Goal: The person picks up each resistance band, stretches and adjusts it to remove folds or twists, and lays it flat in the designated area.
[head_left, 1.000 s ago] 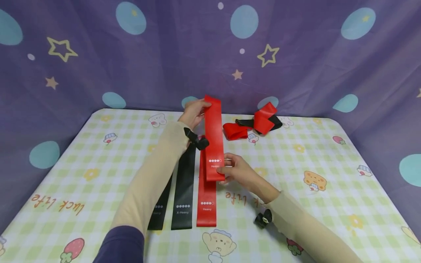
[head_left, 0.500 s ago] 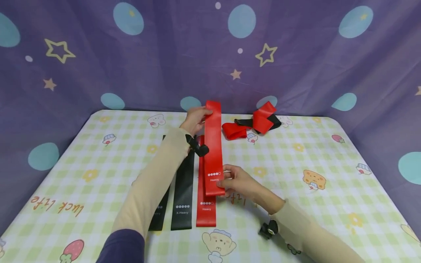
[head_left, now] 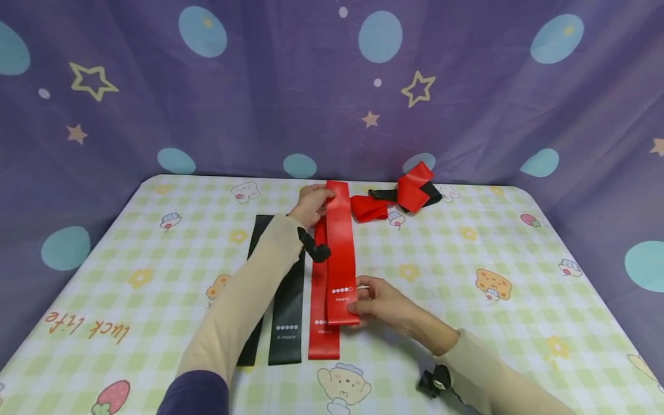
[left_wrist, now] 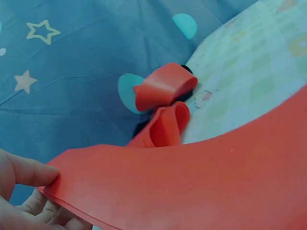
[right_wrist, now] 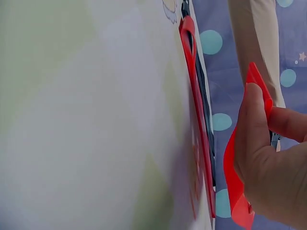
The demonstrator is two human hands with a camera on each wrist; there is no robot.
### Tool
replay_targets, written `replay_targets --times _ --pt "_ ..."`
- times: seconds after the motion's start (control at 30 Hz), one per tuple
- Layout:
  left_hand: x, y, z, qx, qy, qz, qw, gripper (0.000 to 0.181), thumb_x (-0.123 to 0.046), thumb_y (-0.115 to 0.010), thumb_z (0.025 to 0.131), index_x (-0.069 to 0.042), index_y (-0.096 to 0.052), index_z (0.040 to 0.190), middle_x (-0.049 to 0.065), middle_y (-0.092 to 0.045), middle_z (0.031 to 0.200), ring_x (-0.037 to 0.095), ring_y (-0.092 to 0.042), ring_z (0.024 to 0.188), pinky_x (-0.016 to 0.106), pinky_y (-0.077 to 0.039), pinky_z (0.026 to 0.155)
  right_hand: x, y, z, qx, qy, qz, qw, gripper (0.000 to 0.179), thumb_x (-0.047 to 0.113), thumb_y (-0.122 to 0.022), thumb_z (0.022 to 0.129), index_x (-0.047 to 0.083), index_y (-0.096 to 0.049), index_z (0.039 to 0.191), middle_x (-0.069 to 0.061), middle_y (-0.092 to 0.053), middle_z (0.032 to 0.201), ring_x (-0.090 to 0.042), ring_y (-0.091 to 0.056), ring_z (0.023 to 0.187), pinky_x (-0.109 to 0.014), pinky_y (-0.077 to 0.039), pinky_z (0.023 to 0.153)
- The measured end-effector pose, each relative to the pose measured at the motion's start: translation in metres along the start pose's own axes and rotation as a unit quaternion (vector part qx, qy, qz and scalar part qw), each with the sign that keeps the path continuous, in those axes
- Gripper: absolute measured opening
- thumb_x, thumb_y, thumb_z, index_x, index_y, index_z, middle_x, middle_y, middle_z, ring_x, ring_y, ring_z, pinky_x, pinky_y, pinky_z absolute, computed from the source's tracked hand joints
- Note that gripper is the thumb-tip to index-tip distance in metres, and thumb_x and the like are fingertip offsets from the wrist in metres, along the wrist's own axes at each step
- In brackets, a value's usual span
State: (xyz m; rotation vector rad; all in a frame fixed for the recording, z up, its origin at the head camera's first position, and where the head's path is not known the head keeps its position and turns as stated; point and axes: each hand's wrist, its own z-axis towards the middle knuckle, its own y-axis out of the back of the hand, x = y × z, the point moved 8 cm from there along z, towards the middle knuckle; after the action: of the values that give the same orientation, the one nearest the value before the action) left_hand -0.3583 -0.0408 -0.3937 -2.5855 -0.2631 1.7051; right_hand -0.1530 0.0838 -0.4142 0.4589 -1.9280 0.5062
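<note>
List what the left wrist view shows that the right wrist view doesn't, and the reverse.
Only the left wrist view shows the crumpled red and black bands near the curtain, and the left hand pinching one end of the held red band.

Only the right wrist view shows the right hand, a beige sleeve and the flat red band lying on the tablecloth.

Both share the held red band, curtain and tablecloth.
</note>
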Motion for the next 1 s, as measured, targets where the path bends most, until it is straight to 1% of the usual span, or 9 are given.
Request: replay_targets --times 0.07,0.13,0.3,0.4,0.53,0.63,0.77,0.9,1.0 --pt "0.004 0.001 0.0 -0.006 -0.004 0.019 0.9998 0.036 0.0 -0.058 0.086 -0.002 -0.055 0.121 0.002 -0.053 0.08 0.01 -0.049 0.055 0.019 -0.044 0.049 -0.002 0.0 -0.002 0.006 -0.002 0.005 1.0 0.043 0.004 -0.061 0.089 -0.007 -0.041 0.126 -0.008 -0.068 0.097 -0.017 -0.068 0.079 -0.03 -0.058 0.071" --pt "0.007 0.003 0.001 -0.014 -0.01 0.047 0.9987 0.037 0.0 -0.058 0.086 0.0 -0.055 0.123 0.004 -0.054 0.085 0.01 -0.049 0.054 0.018 -0.044 0.049 -0.004 -0.001 -0.003 0.015 -0.005 0.012 0.9998 0.043 0.004 -0.06 0.089 -0.007 -0.041 0.126 -0.007 -0.068 0.096 -0.017 -0.069 0.08 -0.03 -0.058 0.072" --pt "0.01 0.005 0.003 -0.024 -0.02 0.121 0.9921 0.035 -0.003 -0.058 0.088 0.002 -0.055 0.123 0.008 -0.056 0.096 0.009 -0.047 0.049 0.017 -0.044 0.048 -0.007 -0.002 -0.006 0.017 -0.01 0.019 0.9996 0.04 0.004 -0.061 0.088 -0.006 -0.043 0.122 -0.006 -0.069 0.096 -0.016 -0.069 0.081 -0.03 -0.058 0.071" --pt "0.013 0.004 0.003 -0.027 -0.013 0.155 0.9875 0.033 -0.006 -0.059 0.089 0.002 -0.057 0.121 0.007 -0.057 0.091 0.008 -0.047 0.045 0.017 -0.044 0.047 -0.009 -0.002 -0.008 0.013 -0.018 0.02 0.9995 0.04 0.004 -0.062 0.088 -0.005 -0.043 0.122 -0.007 -0.07 0.098 -0.017 -0.069 0.082 -0.03 -0.058 0.072" --pt "0.02 0.004 0.006 -0.043 0.008 0.191 0.9806 0.03 -0.007 -0.06 0.087 -0.002 -0.059 0.116 0.003 -0.055 0.076 0.007 -0.046 0.04 0.017 -0.042 0.044 -0.01 -0.004 -0.01 0.015 -0.029 0.027 0.9991 0.042 0.004 -0.062 0.088 -0.005 -0.043 0.124 -0.007 -0.07 0.1 -0.016 -0.069 0.084 -0.029 -0.058 0.073" --pt "0.024 0.002 0.008 -0.056 0.015 0.208 0.9765 0.029 -0.006 -0.06 0.086 -0.004 -0.06 0.115 0.002 -0.054 0.071 0.007 -0.045 0.04 0.019 -0.04 0.042 -0.01 -0.005 -0.012 0.021 -0.024 0.037 0.9988 0.043 0.003 -0.06 0.088 -0.006 -0.042 0.125 -0.006 -0.07 0.099 -0.016 -0.069 0.083 -0.03 -0.058 0.074" --pt "0.028 -0.007 0.01 -0.058 0.002 0.226 0.9725 0.03 -0.005 -0.061 0.085 -0.004 -0.062 0.115 0.003 -0.057 0.078 0.008 -0.047 0.045 0.02 -0.041 0.045 -0.01 -0.003 -0.014 0.026 -0.011 0.056 0.998 0.042 0.0 -0.059 0.087 -0.008 -0.041 0.124 -0.007 -0.069 0.097 -0.017 -0.069 0.084 -0.032 -0.058 0.074" --pt "0.032 -0.018 0.01 -0.045 -0.008 0.239 0.97 0.031 -0.005 -0.062 0.084 -0.003 -0.062 0.114 0.006 -0.06 0.088 0.009 -0.047 0.048 0.021 -0.042 0.047 -0.012 0.001 -0.016 0.021 -0.014 0.063 0.9977 0.041 0.0 -0.059 0.087 -0.009 -0.041 0.123 -0.008 -0.07 0.098 -0.017 -0.069 0.085 -0.033 -0.058 0.075" --pt "0.032 -0.023 0.01 -0.038 -0.017 0.234 0.9714 0.03 -0.003 -0.062 0.083 -0.001 -0.062 0.113 0.008 -0.059 0.09 0.01 -0.047 0.045 0.022 -0.042 0.045 -0.015 0.004 -0.019 0.016 -0.021 0.06 0.9979 0.042 0.001 -0.06 0.088 -0.008 -0.041 0.123 -0.007 -0.07 0.099 -0.017 -0.069 0.086 -0.033 -0.058 0.075"
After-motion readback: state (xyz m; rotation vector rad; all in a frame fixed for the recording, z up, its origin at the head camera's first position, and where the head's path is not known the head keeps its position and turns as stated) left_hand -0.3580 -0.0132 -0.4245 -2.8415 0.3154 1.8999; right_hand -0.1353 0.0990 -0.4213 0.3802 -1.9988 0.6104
